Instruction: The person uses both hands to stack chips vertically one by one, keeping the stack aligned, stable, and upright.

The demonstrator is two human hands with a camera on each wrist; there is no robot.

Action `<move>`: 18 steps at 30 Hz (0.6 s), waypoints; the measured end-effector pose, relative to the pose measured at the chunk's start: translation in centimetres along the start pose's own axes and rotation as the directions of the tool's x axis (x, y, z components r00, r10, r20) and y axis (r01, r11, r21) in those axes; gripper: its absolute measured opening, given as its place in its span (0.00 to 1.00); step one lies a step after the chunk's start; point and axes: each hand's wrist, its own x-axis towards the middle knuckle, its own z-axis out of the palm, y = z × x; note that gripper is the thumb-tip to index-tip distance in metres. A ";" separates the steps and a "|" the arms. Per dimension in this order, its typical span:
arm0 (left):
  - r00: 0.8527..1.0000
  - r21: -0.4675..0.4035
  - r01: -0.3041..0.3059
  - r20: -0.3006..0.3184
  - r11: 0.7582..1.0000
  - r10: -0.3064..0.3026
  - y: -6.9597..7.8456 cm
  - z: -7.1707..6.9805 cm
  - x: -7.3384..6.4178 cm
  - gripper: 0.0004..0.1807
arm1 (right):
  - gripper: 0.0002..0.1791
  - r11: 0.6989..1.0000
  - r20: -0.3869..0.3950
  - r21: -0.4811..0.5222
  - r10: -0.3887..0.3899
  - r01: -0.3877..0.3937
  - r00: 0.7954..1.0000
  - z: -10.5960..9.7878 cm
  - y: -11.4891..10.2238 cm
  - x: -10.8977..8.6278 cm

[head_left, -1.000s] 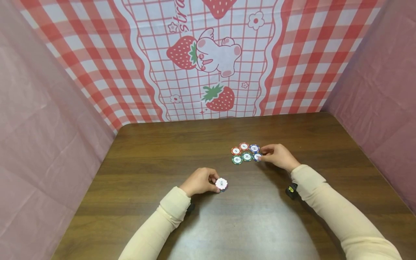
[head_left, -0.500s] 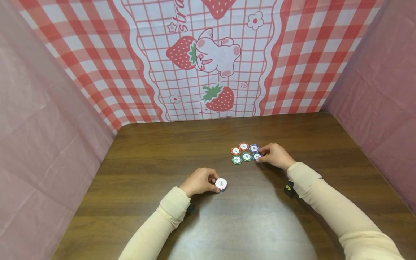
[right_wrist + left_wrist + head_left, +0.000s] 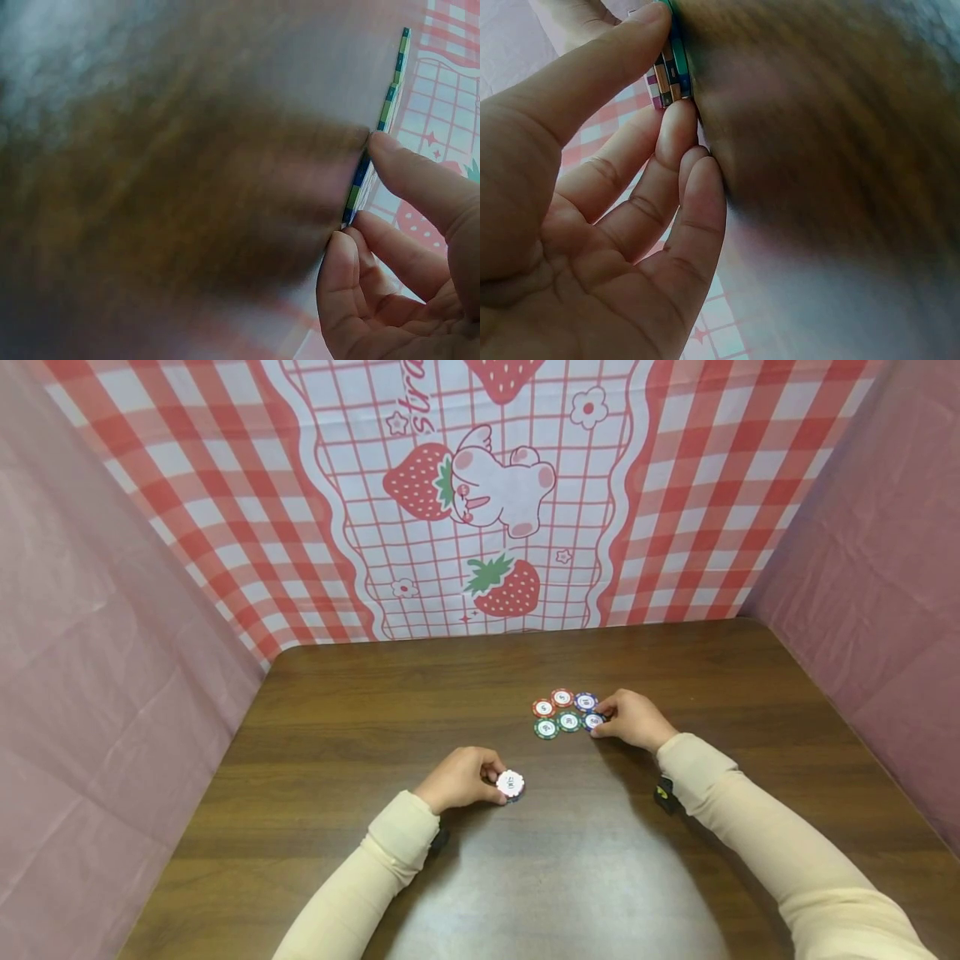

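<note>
In the head view my left hand (image 3: 461,779) grips a short stack of poker chips (image 3: 511,782), white chip on top, between thumb and fingers. The left wrist view shows the stack's layered edges (image 3: 673,73) under the thumb. Farther right, my right hand (image 3: 636,720) pinches a blue poker chip (image 3: 593,722) marked 50 by its edges, flat on the table. This chip ends a row with two green chips (image 3: 569,721). Behind them lie two red chips (image 3: 562,697) and another blue chip (image 3: 586,702). The right wrist view shows the pinched chip (image 3: 360,178) edge-on.
The brown wooden table (image 3: 360,710) has rounded back corners. A red-and-white strawberry cloth (image 3: 495,527) hangs behind it, and pink cloths (image 3: 862,568) hang along both sides. A dark wrist device (image 3: 665,795) sits below the right cuff.
My right hand has slid slightly left with the blue chip, bringing it against the green one. The laid-out chips appear shifted a touch left. My left hand and its stack stay put.
</note>
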 end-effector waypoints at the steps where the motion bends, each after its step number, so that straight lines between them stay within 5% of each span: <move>1: 1.000 0.000 0.002 0.000 1.000 -0.002 0.0 0.0 0.0 0.14 | 0.20 1.000 -0.001 -0.002 0.000 0.000 1.000 0.0 -0.1 0.0; 18: 1.000 0.008 0.013 0.005 1.000 -0.013 0.1 0.0 0.0 0.14 | 0.14 1.000 -0.016 -0.009 -0.005 0.005 1.000 0.1 0.3 0.0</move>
